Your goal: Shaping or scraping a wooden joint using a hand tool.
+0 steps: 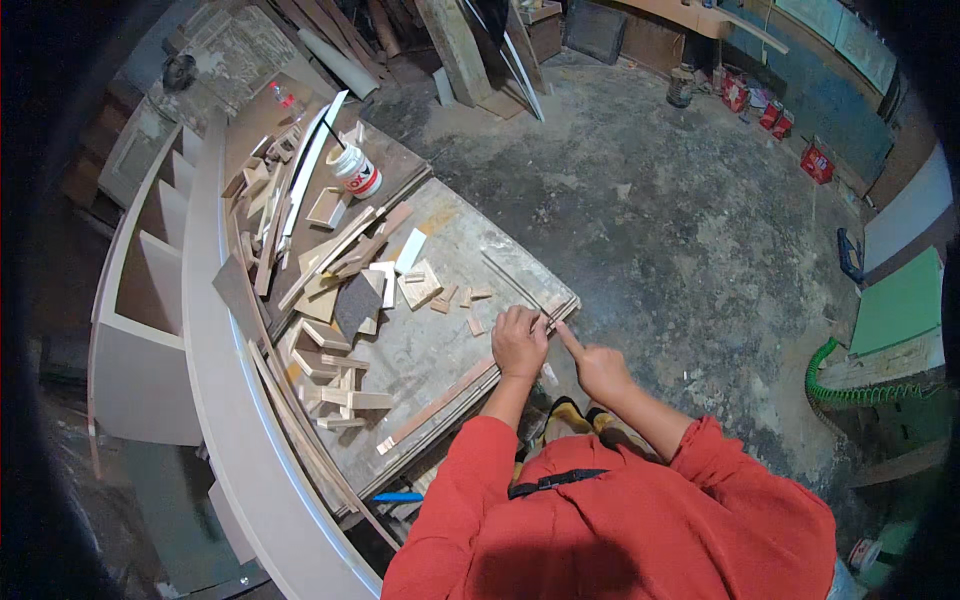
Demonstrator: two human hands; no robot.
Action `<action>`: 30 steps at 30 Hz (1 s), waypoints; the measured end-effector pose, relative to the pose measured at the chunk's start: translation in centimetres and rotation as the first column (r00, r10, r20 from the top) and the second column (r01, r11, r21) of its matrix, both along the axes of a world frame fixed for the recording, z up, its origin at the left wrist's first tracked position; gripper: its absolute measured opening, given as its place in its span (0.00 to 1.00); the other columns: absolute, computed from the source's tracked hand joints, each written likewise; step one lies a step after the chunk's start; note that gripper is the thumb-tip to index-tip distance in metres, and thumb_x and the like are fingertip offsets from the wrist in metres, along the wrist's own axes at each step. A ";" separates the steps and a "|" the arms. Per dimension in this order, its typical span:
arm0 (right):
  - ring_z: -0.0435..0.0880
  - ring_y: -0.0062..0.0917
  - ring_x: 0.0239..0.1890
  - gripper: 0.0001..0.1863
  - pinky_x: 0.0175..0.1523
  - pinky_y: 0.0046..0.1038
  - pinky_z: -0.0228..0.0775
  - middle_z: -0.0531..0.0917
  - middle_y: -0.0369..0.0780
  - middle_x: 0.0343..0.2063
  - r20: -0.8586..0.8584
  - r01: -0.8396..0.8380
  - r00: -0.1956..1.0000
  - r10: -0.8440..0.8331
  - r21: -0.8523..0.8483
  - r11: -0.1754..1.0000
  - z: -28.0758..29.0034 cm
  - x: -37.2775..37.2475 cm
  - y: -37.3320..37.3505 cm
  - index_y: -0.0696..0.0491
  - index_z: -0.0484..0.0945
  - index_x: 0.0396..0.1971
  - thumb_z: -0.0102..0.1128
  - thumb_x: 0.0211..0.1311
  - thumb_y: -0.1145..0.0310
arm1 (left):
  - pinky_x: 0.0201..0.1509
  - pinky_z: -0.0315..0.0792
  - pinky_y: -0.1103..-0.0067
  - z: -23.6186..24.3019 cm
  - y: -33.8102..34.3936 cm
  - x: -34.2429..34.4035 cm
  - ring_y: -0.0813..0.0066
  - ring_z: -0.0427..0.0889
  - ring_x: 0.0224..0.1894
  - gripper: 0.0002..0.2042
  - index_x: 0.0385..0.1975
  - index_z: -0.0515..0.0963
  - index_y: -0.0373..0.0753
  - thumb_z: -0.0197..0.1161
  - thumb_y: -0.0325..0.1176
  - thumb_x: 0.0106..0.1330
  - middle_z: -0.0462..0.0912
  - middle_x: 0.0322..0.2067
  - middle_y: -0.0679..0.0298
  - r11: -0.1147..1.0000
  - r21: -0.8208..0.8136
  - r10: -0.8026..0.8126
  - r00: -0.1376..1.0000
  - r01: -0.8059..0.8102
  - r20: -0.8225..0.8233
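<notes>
A wooden strip (440, 408) lies lengthwise along the workbench's near edge, pointing right toward the bent-fingered left hand (520, 343), its hold hidden. The right hand (602, 374) curls, forefinger extended, grip unclear; beyond, a thin dark strip (512, 278) slants away leftward.

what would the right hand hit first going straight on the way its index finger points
The right hand would probably meet the thin dark strip near the worktable's corner, though depth and contact are unclear.
</notes>
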State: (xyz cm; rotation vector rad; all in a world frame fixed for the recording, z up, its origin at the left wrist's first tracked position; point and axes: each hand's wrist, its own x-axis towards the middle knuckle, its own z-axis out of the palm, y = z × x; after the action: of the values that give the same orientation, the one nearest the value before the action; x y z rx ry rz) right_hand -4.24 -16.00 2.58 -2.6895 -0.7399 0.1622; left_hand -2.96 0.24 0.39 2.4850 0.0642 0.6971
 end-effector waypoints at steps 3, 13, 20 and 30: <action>0.82 0.45 0.24 0.40 0.29 0.44 0.74 0.80 0.49 0.21 0.061 0.032 0.997 -0.038 0.089 0.996 -1.8 1.4 0.9 0.38 0.55 0.69 0.49 0.53 0.75 | 0.40 0.70 0.66 0.5 -0.8 0.1 0.58 0.75 0.38 0.06 0.26 0.77 0.41 0.66 0.33 0.52 0.76 0.30 0.62 1.000 -0.016 -0.018 1.000 0.019 0.020; 0.84 0.44 0.28 0.38 0.31 0.45 0.75 0.82 0.49 0.25 -0.107 0.027 0.994 -0.030 -0.022 0.999 -0.1 0.0 -0.4 0.38 0.55 0.69 0.47 0.55 0.76 | 0.42 0.69 0.66 -0.2 0.0 0.0 0.60 0.75 0.39 0.04 0.27 0.79 0.44 0.63 0.34 0.54 0.76 0.31 0.64 1.000 -0.026 0.001 1.000 -0.001 0.001; 0.82 0.46 0.24 0.40 0.30 0.47 0.73 0.81 0.50 0.22 0.039 0.016 0.999 -0.022 0.154 0.988 -1.6 2.8 1.6 0.34 0.54 0.69 0.49 0.54 0.75 | 0.41 0.70 0.67 -0.2 -0.3 0.4 0.59 0.76 0.37 0.05 0.25 0.79 0.41 0.67 0.32 0.51 0.76 0.29 0.61 1.000 0.013 0.019 0.998 -0.020 0.053; 0.82 0.46 0.25 0.39 0.30 0.47 0.74 0.81 0.49 0.22 -0.018 0.045 0.999 -0.044 0.102 0.994 -1.1 2.6 1.8 0.35 0.53 0.69 0.48 0.56 0.73 | 0.41 0.70 0.67 0.0 -0.6 0.3 0.59 0.75 0.36 0.04 0.25 0.79 0.41 0.66 0.32 0.52 0.75 0.29 0.61 1.000 0.027 0.003 0.999 -0.005 0.048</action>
State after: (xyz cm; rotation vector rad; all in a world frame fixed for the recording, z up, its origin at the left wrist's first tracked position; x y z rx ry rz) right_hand -1.65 -14.17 1.43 -2.6021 -0.6647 0.1299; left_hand -2.66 -0.34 0.43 2.4931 0.0424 0.7631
